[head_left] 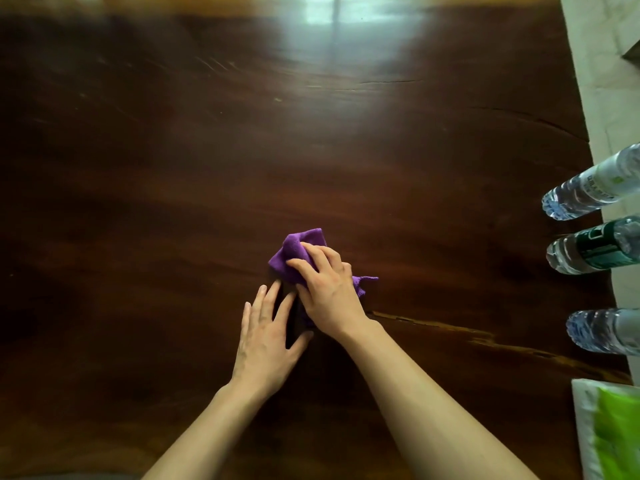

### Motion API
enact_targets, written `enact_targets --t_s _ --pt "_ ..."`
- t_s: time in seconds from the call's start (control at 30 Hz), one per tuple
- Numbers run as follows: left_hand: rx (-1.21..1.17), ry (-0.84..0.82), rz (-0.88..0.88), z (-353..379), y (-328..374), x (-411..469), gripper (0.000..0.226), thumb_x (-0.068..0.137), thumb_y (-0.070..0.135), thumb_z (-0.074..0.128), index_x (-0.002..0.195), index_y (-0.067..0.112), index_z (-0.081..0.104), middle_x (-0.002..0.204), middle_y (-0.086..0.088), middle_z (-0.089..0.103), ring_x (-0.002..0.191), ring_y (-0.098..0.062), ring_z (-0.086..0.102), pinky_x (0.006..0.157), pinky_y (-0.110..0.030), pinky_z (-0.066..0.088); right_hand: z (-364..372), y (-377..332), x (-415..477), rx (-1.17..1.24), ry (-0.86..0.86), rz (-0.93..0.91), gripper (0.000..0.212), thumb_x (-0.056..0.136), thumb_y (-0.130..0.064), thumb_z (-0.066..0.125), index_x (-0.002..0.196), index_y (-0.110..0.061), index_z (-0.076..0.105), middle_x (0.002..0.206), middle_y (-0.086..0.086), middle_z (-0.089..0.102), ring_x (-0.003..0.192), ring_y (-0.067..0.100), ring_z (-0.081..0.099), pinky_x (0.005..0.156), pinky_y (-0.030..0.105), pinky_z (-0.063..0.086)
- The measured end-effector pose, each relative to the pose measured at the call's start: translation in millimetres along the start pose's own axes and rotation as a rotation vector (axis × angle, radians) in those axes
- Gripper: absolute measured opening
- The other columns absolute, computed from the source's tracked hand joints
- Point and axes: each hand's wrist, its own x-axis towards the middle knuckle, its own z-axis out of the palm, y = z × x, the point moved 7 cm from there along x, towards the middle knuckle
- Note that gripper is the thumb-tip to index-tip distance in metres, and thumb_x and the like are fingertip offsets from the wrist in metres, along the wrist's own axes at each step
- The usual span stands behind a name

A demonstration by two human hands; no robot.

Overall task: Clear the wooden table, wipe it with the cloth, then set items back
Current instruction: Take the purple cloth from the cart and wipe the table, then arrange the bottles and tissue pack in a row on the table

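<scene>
Head view: right hand point(329, 291) grips cloth point(293, 251); left hand point(265, 341) flat on table point(166, 174).

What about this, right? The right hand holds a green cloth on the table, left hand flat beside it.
Only the colour is wrong: the head view shows a purple cloth. The right hand holds it on the table, left hand flat beside it.

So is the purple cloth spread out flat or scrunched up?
Scrunched up: the cloth is bunched in folds under the right hand.
</scene>
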Motion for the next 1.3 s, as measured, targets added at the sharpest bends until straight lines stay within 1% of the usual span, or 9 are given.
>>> enact_targets --t_s 0.23,0.4,0.57,0.73,0.83,0.9,1.07,1.2,1.3 --pt "0.035 -0.031 0.048 -5 -5 -3 0.075 0.092 0.053 0.058 0.156 0.031 0.025 0.169 0.003 0.003 0.155 -0.017 -0.007 0.125 -0.039 0.0 -22 29 -39 0.054 0.144 0.203 0.047 0.09 -0.017 0.062 0.136 -0.024 0.055 0.15 0.003 0.044 0.136 0.026 0.035 0.096 0.047 0.041" --pt "0.032 -0.021 0.017 -12 -5 -13 0.073 0.093 0.049 0.059 0.156 0.028 0.028 0.167 -0.004 0.01 0.155 -0.021 0.0 0.126 -0.042 0.001 -46 42 -75 0.167 0.288 0.291 0.048 0.089 -0.019 0.066 0.136 -0.024 0.056 0.147 0.003 0.047 0.134 0.023 0.04 0.104 0.041 0.037" --pt "0.007 0.021 0.069 -8 4 -43 0.07 0.092 0.047 0.062 0.153 0.026 0.035 0.164 -0.004 0.021 0.154 -0.021 0.011 0.127 -0.042 0.006 -56 40 -131 0.168 0.373 0.336 0.06 0.088 -0.019 0.069 0.144 -0.024 0.047 0.148 0.0 0.048 0.134 0.019 0.042 0.11 0.034 0.035" --pt "0.01 -0.027 0.092 11 7 -81 0.068 0.094 0.051 0.057 0.154 0.032 0.031 0.165 -0.002 0.019 0.154 -0.02 0.011 0.126 -0.041 0.007 -33 31 -190 0.098 0.333 0.41 0.065 0.088 -0.021 0.071 0.147 -0.026 0.044 0.148 -0.001 0.048 0.135 0.018 0.042 0.106 0.031 0.034" --pt "0.073 -0.062 0.125 21 7 -98 0.07 0.095 0.054 0.051 0.156 0.037 0.021 0.167 -0.001 0.01 0.155 -0.02 0.003 0.126 -0.041 0.002 -20 27 -210 0.019 0.27 0.419 0.06 0.09 -0.026 0.069 0.146 -0.027 0.046 0.148 0.002 0.048 0.137 0.021 0.041 0.103 0.041 0.042" --pt "0.071 -0.056 0.145 22 7 -105 0.071 0.095 0.053 0.052 0.157 0.035 0.022 0.167 -0.002 0.012 0.155 -0.02 0.004 0.126 -0.041 0.003 -16 23 -217 -0.021 0.226 0.412 0.056 0.093 -0.031 0.066 0.146 -0.027 0.047 0.152 0.005 0.045 0.142 0.023 0.038 0.106 0.045 0.041" --pt "-0.032 0.047 0.169 5 10 -119 0.061 0.092 0.042 0.064 0.147 0.022 0.046 0.156 -0.003 0.04 0.147 -0.02 0.033 0.122 -0.037 0.027 -29 16 -232 0.023 0.249 0.424 0.048 0.097 -0.034 0.061 0.143 -0.024 0.053 0.155 0.006 0.043 0.146 0.023 0.035 0.116 0.038 0.028" --pt "-0.08 0.095 0.215 -7 26 -130 0.055 0.089 0.035 0.07 0.139 0.018 0.056 0.144 -0.004 0.055 0.134 -0.021 0.051 0.111 -0.034 0.041 -59 6 -253 0.046 0.342 0.424 0.035 0.097 -0.031 0.061 0.131 -0.021 0.063 0.139 0.001 0.06 0.131 0.015 0.051 0.109 0.034 0.044" --pt "-0.101 0.094 0.287 -14 50 -135 0.051 0.09 0.036 0.069 0.137 0.018 0.058 0.138 -0.002 0.06 0.128 -0.018 0.056 0.108 -0.033 0.046 -86 5 -274 0.057 0.421 0.441 0.029 0.098 -0.029 0.061 0.124 -0.019 0.066 0.125 0.0 0.068 0.117 0.012 0.061 0.099 0.025 0.046"
